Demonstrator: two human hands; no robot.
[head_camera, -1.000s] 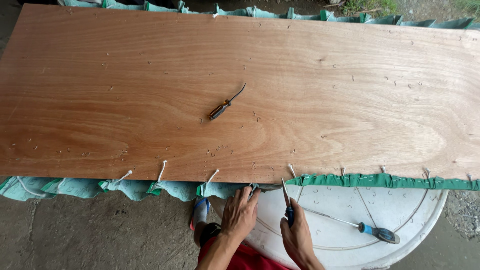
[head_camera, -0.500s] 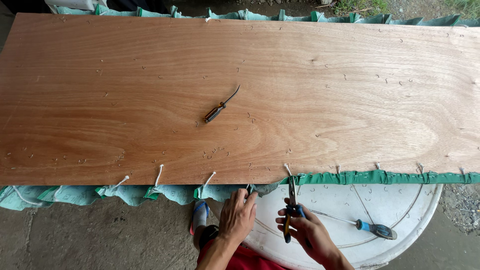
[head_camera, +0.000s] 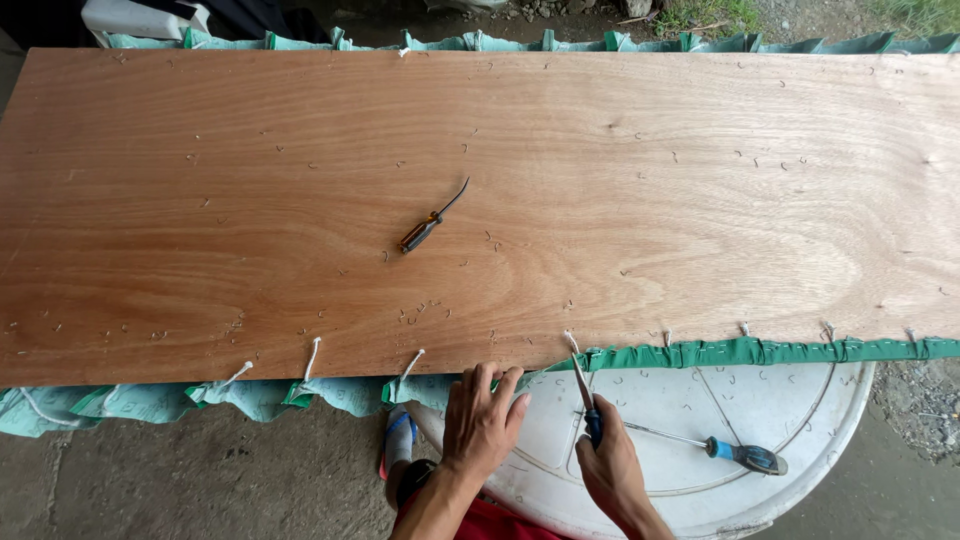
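Note:
A big plywood board (head_camera: 480, 200) fills the view, with green fabric (head_camera: 760, 352) stapled along its near edge. My left hand (head_camera: 483, 420) is spread just below that edge, fingertips pressing the loose fabric under the board. My right hand (head_camera: 607, 468) grips a blue-handled tool (head_camera: 586, 400) whose metal tip reaches up to the edge where the fabric is stapled. White cords (head_camera: 312, 358) poke out along the near edge to the left. A small screwdriver with a bent tip (head_camera: 430, 221) lies on the board's middle.
A white round plastic tabletop (head_camera: 800, 440) sits under the board at the right, with a blue-handled screwdriver (head_camera: 735, 453) lying on it. Many loose staples dot the board. Concrete floor lies at the lower left. My foot in a sandal (head_camera: 398, 440) shows below.
My right hand has turned the blue-handled tool upright and pushed its tip up to the board's edge. My left hand has opened and shifted slightly right.

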